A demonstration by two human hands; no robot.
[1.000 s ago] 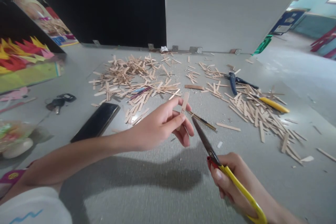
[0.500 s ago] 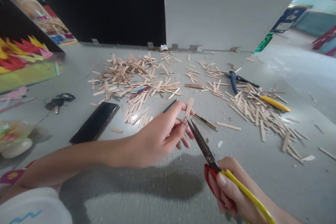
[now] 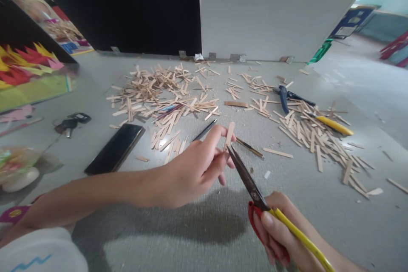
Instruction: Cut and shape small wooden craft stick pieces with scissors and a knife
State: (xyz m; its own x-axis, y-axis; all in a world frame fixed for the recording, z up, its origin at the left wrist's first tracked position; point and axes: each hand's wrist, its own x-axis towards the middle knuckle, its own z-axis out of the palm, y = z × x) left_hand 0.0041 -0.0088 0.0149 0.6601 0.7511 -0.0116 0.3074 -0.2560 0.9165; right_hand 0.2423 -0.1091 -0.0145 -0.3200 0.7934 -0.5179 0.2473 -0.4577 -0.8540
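Note:
My left hand (image 3: pixel 200 163) pinches a small flat wooden stick (image 3: pixel 230 132) between thumb and fingers, its rounded end pointing up. My right hand (image 3: pixel 277 227) is wrapped around the handles of a pair of scissors (image 3: pixel 245 174), one loop red and the other yellow. The dark blades are slightly parted, with their tips at the lower part of the stick, close to my left thumb. Whether the blades touch the wood I cannot tell. A dark pen (image 3: pixel 205 129) lies behind my left hand, and a brown and gold pen-like rod (image 3: pixel 249 148) lies just beyond my fingers.
Heaps of wooden sticks (image 3: pixel 156 83) spread across the grey surface, more at right (image 3: pixel 314 136). Dark-handled pliers (image 3: pixel 283 98) and a yellow-handled tool (image 3: pixel 333 125) rest there. A phone (image 3: pixel 115 148) and keys (image 3: pixel 70 125) lie left. A black and white panel (image 3: pixel 270 12) stands behind.
My left hand has shifted slightly down and left, uncovering more of the dark pen. The stick has turned a little in its fingers. The scissors have barely moved.

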